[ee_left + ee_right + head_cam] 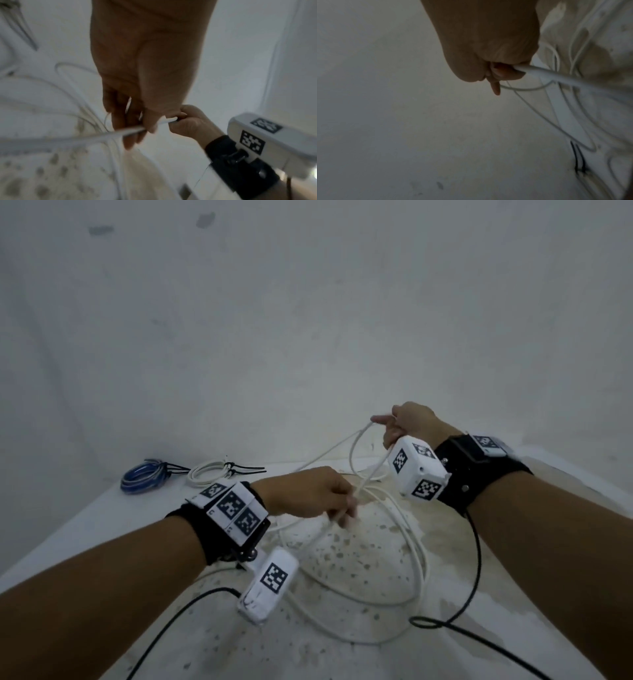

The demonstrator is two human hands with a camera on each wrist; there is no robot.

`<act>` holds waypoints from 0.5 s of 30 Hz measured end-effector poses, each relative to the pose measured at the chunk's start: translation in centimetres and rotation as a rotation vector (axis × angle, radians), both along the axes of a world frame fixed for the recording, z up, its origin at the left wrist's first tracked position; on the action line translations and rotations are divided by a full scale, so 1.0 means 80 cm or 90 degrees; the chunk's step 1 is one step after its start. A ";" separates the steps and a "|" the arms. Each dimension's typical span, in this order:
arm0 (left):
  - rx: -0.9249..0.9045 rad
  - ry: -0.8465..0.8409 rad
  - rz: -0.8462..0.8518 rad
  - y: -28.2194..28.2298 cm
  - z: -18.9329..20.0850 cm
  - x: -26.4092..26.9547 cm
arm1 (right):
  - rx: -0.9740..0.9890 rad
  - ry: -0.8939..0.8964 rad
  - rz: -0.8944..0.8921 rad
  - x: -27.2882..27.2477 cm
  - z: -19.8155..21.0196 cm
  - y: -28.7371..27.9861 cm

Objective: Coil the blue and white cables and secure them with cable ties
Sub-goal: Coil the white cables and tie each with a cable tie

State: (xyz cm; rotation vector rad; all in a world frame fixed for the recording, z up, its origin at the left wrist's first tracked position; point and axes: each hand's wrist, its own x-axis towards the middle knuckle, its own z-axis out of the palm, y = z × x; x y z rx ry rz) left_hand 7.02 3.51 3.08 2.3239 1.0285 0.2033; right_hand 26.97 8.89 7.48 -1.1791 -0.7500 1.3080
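A long white cable (416,556) lies in loose loops on the stained table (102,522). My left hand (337,501) grips several strands of it near the table's middle; its fingers (130,135) curl round the white cable (96,138). My right hand (394,424) is raised further back and pinches a bend of the same cable. In the right wrist view, the right hand (503,73) closes on the white cable (556,77). A coiled blue cable (144,477) and a coiled white cable (209,470), each bound with black ties, lie at the back left.
A pale wall (308,320) rises just behind the table. Black sensor cords (469,594) trail from both wristbands across the near part of the table. The table's left edge runs diagonally past the tied coils.
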 end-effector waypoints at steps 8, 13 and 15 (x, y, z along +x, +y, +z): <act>0.420 0.394 0.193 0.029 -0.003 -0.076 | -0.093 -0.366 0.024 0.044 -0.042 -0.006; 0.450 0.370 0.320 0.029 0.019 -0.114 | -0.141 -0.432 0.034 0.045 -0.065 -0.004; 0.426 0.268 0.357 0.026 0.032 -0.111 | -0.158 -0.454 0.054 0.027 -0.071 -0.006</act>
